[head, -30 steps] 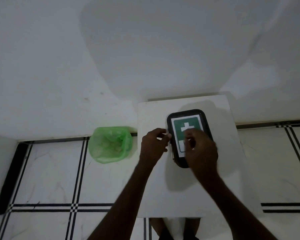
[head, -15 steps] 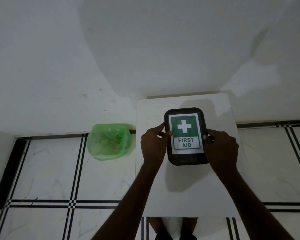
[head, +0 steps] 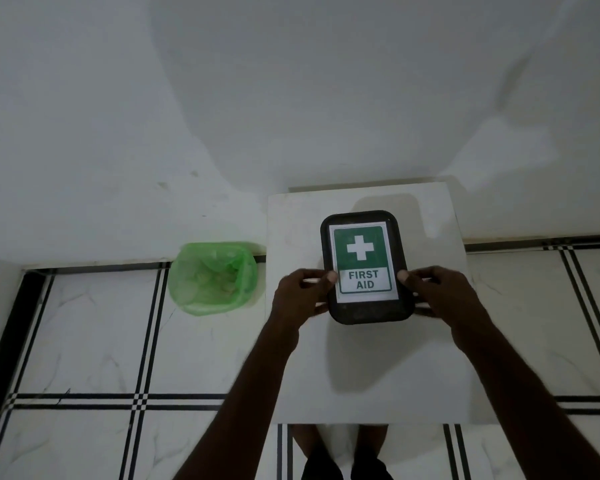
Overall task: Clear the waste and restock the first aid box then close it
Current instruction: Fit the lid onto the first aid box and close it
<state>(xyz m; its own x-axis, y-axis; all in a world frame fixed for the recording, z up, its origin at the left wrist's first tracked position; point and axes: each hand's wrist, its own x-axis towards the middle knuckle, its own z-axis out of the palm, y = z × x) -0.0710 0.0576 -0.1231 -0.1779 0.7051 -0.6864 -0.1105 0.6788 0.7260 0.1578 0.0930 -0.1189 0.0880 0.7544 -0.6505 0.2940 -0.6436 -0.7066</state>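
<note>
The first aid box (head: 364, 306) is a black box with rounded corners and a green and white "FIRST AID" label on its lid. The lid is down and the box lies flat on the small white table (head: 361, 368). My left hand (head: 300, 294) grips the box's left side, thumb on the lid's edge. My right hand (head: 437, 291) grips the right side the same way. The box's contents are hidden under the lid.
A bin lined with a green plastic bag (head: 213, 277) stands on the tiled floor just left of the table, with pale scraps inside. A white wall rises behind the table. My feet (head: 343, 462) show below the table's near edge.
My right hand left the top of the lid and went to the box's right side. Both hands now hold the box by its sides, and it has straightened.
</note>
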